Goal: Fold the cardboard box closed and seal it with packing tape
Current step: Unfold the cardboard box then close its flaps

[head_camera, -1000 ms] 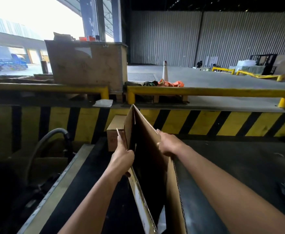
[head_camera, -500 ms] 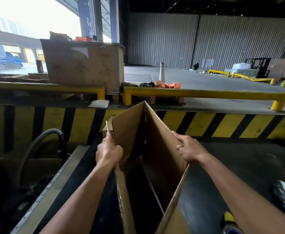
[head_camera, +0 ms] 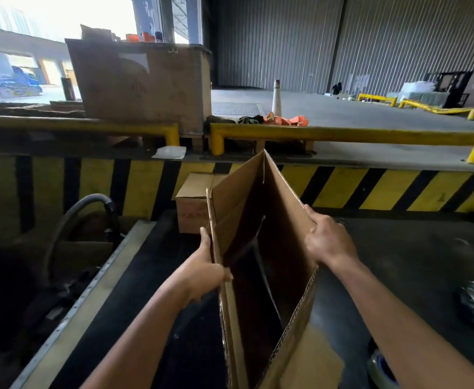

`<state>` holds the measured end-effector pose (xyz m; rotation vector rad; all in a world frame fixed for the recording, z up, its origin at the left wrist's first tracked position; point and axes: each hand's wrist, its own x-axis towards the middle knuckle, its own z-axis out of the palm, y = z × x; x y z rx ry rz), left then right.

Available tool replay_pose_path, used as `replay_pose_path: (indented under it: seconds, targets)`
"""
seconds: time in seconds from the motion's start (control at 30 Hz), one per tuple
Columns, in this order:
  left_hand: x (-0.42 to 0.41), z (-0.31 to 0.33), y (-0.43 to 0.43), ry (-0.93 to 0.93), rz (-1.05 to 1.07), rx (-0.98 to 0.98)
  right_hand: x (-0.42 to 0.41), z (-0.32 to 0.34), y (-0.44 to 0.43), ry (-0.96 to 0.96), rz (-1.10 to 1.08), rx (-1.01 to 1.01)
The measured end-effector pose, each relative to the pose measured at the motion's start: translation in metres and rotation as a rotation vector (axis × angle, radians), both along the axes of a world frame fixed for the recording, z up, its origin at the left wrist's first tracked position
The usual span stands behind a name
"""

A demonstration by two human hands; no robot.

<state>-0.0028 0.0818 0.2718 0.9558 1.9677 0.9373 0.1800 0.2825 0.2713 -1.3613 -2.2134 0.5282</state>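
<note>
My left hand (head_camera: 205, 272) gripping the cardboard box (head_camera: 275, 248) wall at 9 o'clock, my right hand (head_camera: 328, 238) clamped on its 3 o'clock wall, box half-opened, standing on the black belt (head_camera: 151, 290), small sealed carton (head_camera: 193, 203) at 11 o'clock

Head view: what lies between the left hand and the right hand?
The head view shows only the opened-up cardboard box between them. The left hand grips its left panel edge and the right hand grips its right panel, with the dark hollow interior between.
</note>
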Motion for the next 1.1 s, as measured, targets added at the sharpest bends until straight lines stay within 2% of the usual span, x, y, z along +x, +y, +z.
replay_pose_path:
  seconds: [0.1, 0.2, 0.33, 0.57, 0.67, 0.8, 1.1]
  targets:
    - [0.027, -0.004, -0.017, -0.067, -0.049, -0.061, -0.001, 0.0, 0.0, 0.017, 0.0, 0.01]
    - [0.032, -0.011, -0.024, -0.101, 0.002, 0.053, 0.0, 0.003, 0.0, -0.001, 0.014, -0.003]
    - [0.004, -0.009, -0.018, 0.017, 0.139, 0.231, 0.015, 0.012, 0.003, -0.052, 0.016, -0.04]
    - [-0.069, 0.012, 0.01, 0.157, 0.362, 0.156, 0.049, 0.027, -0.003, -0.153, 0.09, -0.125]
    - [-0.081, 0.023, 0.016, 0.199, 0.366, 0.123, 0.048, 0.038, -0.008, -0.263, 0.13, -0.248]
    - [-0.091, 0.032, 0.019, 0.227, 0.317, 0.089, 0.029, 0.04, -0.01, -0.261, 0.152, -0.364]
    - [-0.094, 0.026, 0.023, 0.24, 0.238, 0.056, -0.013, 0.036, 0.004, -0.21, 0.005, -0.328]
